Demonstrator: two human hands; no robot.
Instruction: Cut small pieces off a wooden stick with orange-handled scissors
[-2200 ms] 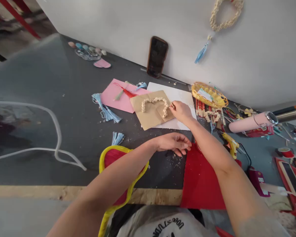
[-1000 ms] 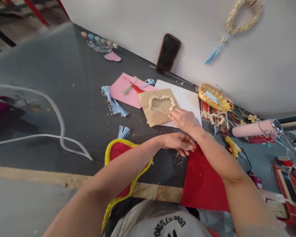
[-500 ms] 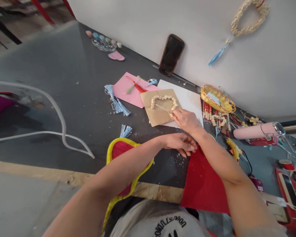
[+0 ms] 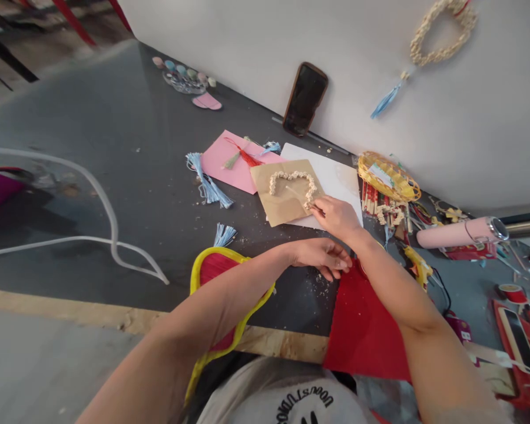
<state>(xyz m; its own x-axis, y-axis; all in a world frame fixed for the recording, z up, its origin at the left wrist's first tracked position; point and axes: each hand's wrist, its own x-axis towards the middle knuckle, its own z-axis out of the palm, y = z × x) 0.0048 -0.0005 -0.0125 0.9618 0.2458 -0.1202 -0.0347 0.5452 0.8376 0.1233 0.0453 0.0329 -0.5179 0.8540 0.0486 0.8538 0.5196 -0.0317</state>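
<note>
My right hand (image 4: 338, 219) is closed in a pinch at the lower right end of a curved outline of small cream-coloured pieces (image 4: 293, 175). The small piece at its fingertips looks cream, partly hidden by the fingers. Under the outline lies a square of brown paper (image 4: 276, 210), with a thin pale streak or stick on it. Below the right wrist, my left hand (image 4: 321, 257) has curled fingers, its thumb and index tips meeting near the top edge of a red cloth (image 4: 366, 330). Anything between those tips is too small to make out.
Blue tassels (image 4: 206, 179) and pink paper (image 4: 224, 160) lie left of the brown paper. A phone (image 4: 306, 99) leans on the wall. To the right are a yellow basket (image 4: 391, 176), a glue gun (image 4: 418, 266) and a pink flask (image 4: 461, 232). White tubing (image 4: 101, 188) crosses the left side.
Both hands stay almost in place. The right fingers have shifted slightly at the outline's end, and the thin pale streak on the paper looks shorter.
</note>
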